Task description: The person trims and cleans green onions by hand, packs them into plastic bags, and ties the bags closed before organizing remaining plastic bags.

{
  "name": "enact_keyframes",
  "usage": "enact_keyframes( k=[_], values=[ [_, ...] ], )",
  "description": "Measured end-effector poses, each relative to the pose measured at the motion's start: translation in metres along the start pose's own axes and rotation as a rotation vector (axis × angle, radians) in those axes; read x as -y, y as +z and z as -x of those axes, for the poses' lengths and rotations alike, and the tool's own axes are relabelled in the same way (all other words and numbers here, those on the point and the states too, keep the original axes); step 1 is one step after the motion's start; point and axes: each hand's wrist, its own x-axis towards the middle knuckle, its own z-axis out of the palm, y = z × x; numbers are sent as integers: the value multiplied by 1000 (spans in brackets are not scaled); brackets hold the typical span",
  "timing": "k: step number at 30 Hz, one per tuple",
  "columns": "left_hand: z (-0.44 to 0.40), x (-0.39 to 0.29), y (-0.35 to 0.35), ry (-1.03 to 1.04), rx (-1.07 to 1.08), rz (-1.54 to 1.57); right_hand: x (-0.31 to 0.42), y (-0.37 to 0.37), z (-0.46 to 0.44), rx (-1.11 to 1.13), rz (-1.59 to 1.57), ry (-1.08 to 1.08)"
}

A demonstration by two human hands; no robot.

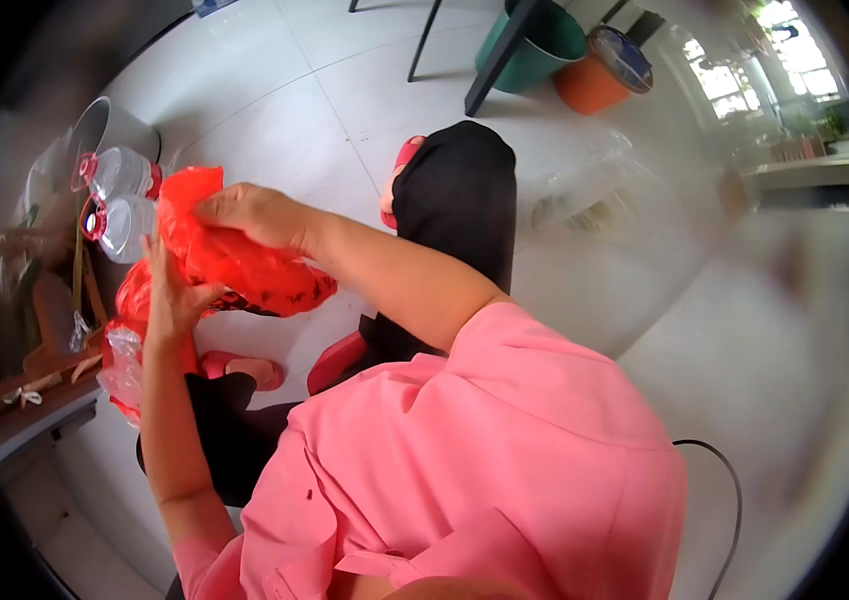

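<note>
A crumpled red plastic bag [254, 272] hangs between my two hands, with dark stuff showing along its underside. My right hand [256, 215] is closed on the upper part of the bag. Lower and further left, my left hand [176, 292] holds the bag's left side, its thumb pointing right. Just beyond the bag, two clear plastic bottles [126, 228] with red caps lie side by side. Below my left hand, more red and clear plastic [122, 365] hangs beside my forearm.
A grey bin [116, 128] stands behind the bottles. Wooden shelving [49, 345] runs along the left edge. A green bucket [534, 55] and an orange bucket [592, 85] stand near dark furniture legs. A black cable [737, 490] lies on the right.
</note>
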Motion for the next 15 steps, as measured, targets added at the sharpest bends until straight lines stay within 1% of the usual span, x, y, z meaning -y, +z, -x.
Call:
enact_keyframes(
  k=[2,3,4,5,6,8,10,12,13,14,15],
  values=[
    [-15,0,20,-150,125,419,24,5,13,-8,-46,-39],
    [-22,-4,25,-132,139,424,33,1,19,-98,-155,-38],
    [-25,-6,30,-194,56,388,38,-4,25,-182,-264,-37],
    [-29,-6,33,-256,-31,352,41,-17,24,-155,-166,-102],
    [-29,15,39,-275,-121,608,41,-24,26,-159,-156,-112],
    [-37,22,23,-233,-234,609,44,-34,26,-182,122,-227],
    [-45,22,1,-268,-347,645,46,-44,31,-28,360,-51],
    [-50,18,-19,-310,-473,557,38,-47,34,119,574,38],
    [-52,26,-21,-275,-543,590,39,-40,40,157,667,18],
    [-54,32,-22,-240,-613,624,36,-34,43,158,679,16],
    [-53,33,-26,-260,-578,618,32,-29,47,130,573,130]
  ],
)
